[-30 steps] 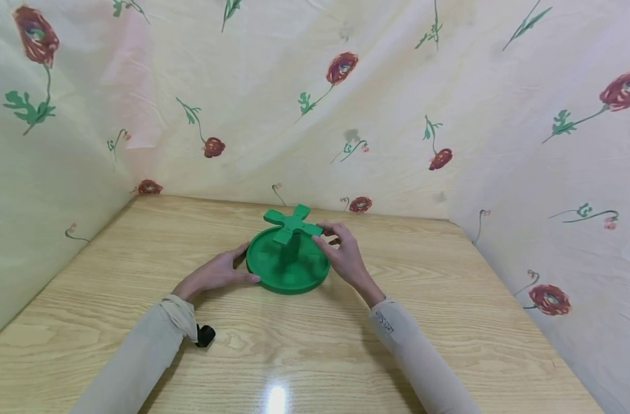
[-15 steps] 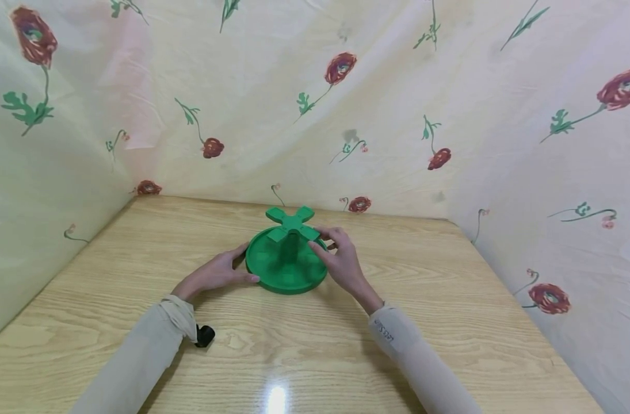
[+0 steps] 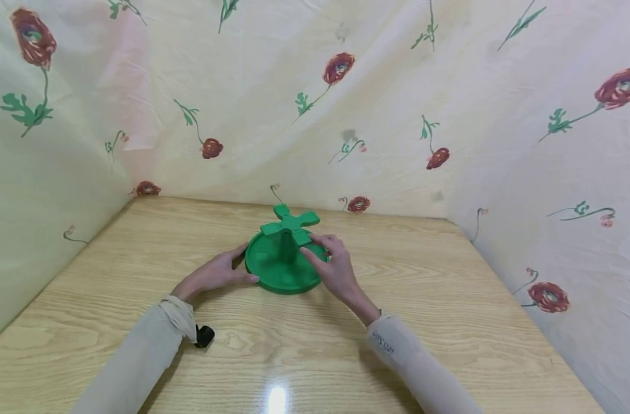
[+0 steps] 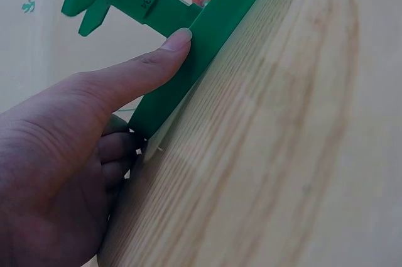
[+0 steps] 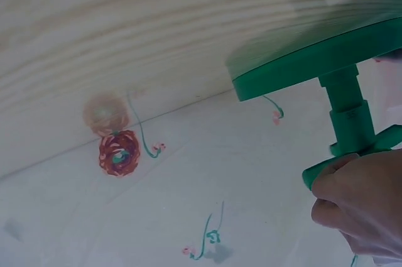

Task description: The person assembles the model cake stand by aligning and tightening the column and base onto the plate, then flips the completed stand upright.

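Note:
A round green tray-like base (image 3: 283, 279) with a raised rim lies flat on the table. From its middle rises a stepped green post (image 5: 352, 122), topped by a flat green cross-shaped piece (image 3: 290, 223) with arms spread outward. My left hand (image 3: 218, 273) holds the base's left rim, the thumb (image 4: 157, 59) on the near edge and the other fingers curled round behind. At the right, my right hand (image 3: 338, 267) pinches one arm of the cross between thumb and fingers. In the right wrist view its fingers (image 5: 352, 182) cover part of that arm.
The wooden table (image 3: 273, 356) extends around the base on all sides. A pale cloth with printed flowers (image 3: 252, 115) hangs behind and along both sides. A small black object (image 3: 205, 336) sits at the left sleeve's cuff.
The cross-shaped piece has turned clockwise as seen from above. My right hand has moved a little left and nearer with one arm. The left hand has stayed at the rim.

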A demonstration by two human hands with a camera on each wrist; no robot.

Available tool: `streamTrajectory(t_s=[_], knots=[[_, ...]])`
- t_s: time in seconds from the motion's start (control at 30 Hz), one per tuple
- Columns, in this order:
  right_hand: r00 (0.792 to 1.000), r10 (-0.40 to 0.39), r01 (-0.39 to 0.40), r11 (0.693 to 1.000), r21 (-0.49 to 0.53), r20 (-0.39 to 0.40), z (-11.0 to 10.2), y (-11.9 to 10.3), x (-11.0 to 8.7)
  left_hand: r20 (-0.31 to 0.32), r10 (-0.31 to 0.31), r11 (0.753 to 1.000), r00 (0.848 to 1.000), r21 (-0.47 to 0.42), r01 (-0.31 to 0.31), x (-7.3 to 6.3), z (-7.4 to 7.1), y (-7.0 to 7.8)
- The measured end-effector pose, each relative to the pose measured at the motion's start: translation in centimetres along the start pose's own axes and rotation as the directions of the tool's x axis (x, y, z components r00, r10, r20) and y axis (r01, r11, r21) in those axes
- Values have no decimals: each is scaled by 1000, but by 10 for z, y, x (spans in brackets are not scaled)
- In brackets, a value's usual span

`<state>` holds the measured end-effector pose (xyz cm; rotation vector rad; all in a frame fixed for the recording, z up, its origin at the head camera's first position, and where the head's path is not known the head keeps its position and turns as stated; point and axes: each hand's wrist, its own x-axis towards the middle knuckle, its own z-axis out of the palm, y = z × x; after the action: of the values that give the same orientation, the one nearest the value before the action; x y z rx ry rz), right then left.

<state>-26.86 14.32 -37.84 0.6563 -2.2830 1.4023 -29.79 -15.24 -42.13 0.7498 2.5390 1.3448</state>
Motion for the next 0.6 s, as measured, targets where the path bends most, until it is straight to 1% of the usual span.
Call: streamTrajectory(t_s=[0.13,0.2,0.27,0.43,0.5,0.6], knots=[[999,9,-9,1000,0,41,2,-6,-5,1,-7,1000,1000,-5,7,0,0,-1],[999,-1,1,1000,6,45,4,-6,-7,2,-11,1000,1000,-2,11,0,0,-1],[999,-28,28,1000,13,22,3,-6,-7,3,-21,1000,1000,6,21,0,0,-1],[993,-89,89,996,-2,-80,-3,-1,-2,3,-32,999,999,13,32,2,0,0],[990,-94,93,996,-15,-105,-6,3,2,3,-28,1000,1000,12,28,3,0,0],[989,-85,83,996,-23,-122,-10,10,7,6,-29,999,1000,15,29,2,0,0]])
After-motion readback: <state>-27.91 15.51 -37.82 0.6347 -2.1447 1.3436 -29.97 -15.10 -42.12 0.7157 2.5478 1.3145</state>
